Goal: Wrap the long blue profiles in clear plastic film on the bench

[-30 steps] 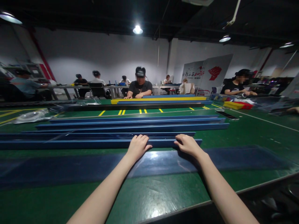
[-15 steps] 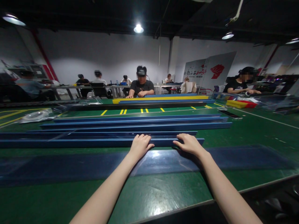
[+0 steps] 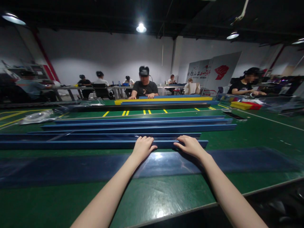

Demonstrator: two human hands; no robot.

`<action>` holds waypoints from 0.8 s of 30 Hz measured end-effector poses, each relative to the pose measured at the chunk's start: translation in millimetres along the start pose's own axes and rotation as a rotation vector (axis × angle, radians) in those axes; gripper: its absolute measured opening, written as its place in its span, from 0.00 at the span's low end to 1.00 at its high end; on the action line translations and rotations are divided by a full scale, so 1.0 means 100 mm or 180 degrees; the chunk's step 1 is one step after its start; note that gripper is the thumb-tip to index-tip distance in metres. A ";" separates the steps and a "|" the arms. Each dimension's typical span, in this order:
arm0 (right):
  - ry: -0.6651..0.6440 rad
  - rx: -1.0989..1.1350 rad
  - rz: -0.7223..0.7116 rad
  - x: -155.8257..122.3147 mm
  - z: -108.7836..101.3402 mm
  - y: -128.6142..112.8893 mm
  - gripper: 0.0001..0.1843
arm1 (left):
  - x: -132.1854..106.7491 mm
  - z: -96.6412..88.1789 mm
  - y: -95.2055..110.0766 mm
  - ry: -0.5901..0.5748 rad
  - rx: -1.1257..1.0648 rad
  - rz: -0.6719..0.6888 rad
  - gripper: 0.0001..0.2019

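My left hand (image 3: 142, 147) and my right hand (image 3: 190, 146) rest side by side on the nearest long blue channel (image 3: 71, 144), a little apart. The fingers of both curl over the channel's top edge and grip it. This channel lies crosswise on the green table (image 3: 154, 196). Just in front of it, under my wrists, lies a flat dark blue strip (image 3: 237, 160) covered in shiny film.
Several more long blue channels (image 3: 142, 128) lie in rows behind the near one. Yellow and blue channels (image 3: 163, 100) lie farther back by a seated person (image 3: 144, 87). A phone (image 3: 234, 116) and red and yellow trays (image 3: 242, 105) sit at the right. Other people sit at tables behind.
Both hands keep their hold on the near channel. The view has tilted slightly, and the channel and hands sit a touch higher in the picture.
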State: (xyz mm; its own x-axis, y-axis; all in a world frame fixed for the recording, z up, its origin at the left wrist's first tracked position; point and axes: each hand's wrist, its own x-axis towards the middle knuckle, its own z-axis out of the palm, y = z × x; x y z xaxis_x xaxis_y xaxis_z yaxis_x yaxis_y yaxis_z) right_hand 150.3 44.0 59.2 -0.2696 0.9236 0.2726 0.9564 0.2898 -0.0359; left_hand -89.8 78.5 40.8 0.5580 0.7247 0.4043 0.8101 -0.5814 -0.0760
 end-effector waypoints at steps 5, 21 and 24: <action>-0.0006 0.0084 -0.0006 0.00 -0.01 0.00 0.19 | 0.00 -0.01 0.01 -0.0034 -0.0001 -0.0016 0.13; 0.0040 0.0239 -0.0017 0.00 0.01 0.01 0.19 | -0.01 0.00 0.01 0.0018 -0.0001 0.0021 0.12; 0.0055 0.0183 -0.0034 -0.01 0.01 -0.01 0.19 | -0.01 0.02 0.00 0.0141 -0.0016 0.0063 0.12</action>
State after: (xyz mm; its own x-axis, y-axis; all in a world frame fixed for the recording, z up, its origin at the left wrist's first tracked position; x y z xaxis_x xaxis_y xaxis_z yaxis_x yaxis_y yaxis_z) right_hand 149.0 43.3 58.2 -0.2774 0.9160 0.2899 0.9453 0.3140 -0.0878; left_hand -89.8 78.2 38.2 0.5654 0.6960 0.4426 0.7980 -0.5974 -0.0799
